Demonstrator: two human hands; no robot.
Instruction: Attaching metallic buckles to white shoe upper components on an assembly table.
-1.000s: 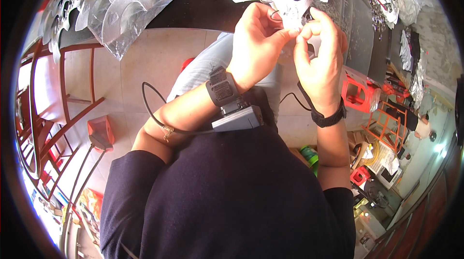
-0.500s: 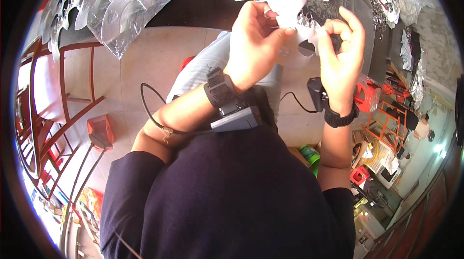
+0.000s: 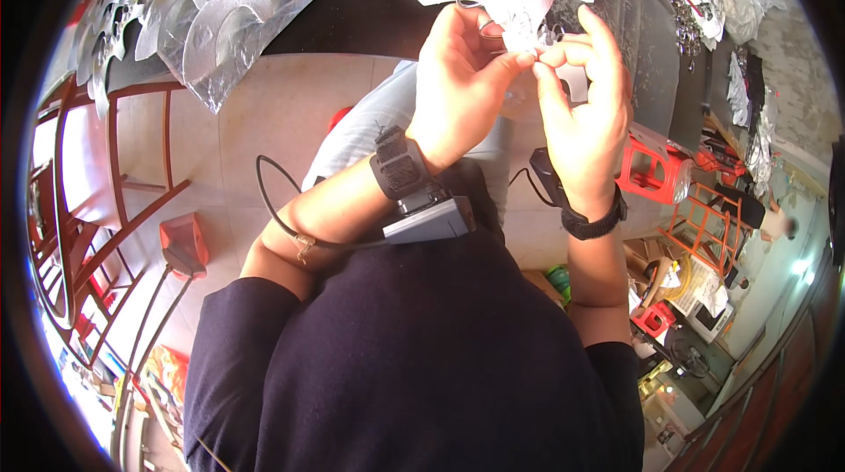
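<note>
My left hand [image 3: 458, 93] is closed, thumb and fingers pinching the lower edge of a white cut-out strip [image 3: 531, 16] with curved notches, above the near edge of a dark table. My right hand [image 3: 585, 115] is closed too, its thumb and forefinger tips meeting beside my left thumb tip. What those right fingertips pinch is too small to make out. Small shiny metal pieces [image 3: 553, 34] show at the strip, just above my right fingers. Another white piece [image 3: 576, 83] shows partly behind my right hand.
More notched white strips [image 3: 211, 32] under clear film spread over the dark table [image 3: 356, 10] at the left. Metal pieces [image 3: 691, 36] lie at the far right. A red stool [image 3: 656, 171], a brown chair frame [image 3: 113, 173] and a red dustpan [image 3: 185, 245] stand around. Another person [image 3: 753, 208] is far right.
My right hand has moved left, from the strip's right side to my left thumb tip, and its fingertips have come together. My left hand has hardly moved and keeps the strip.
</note>
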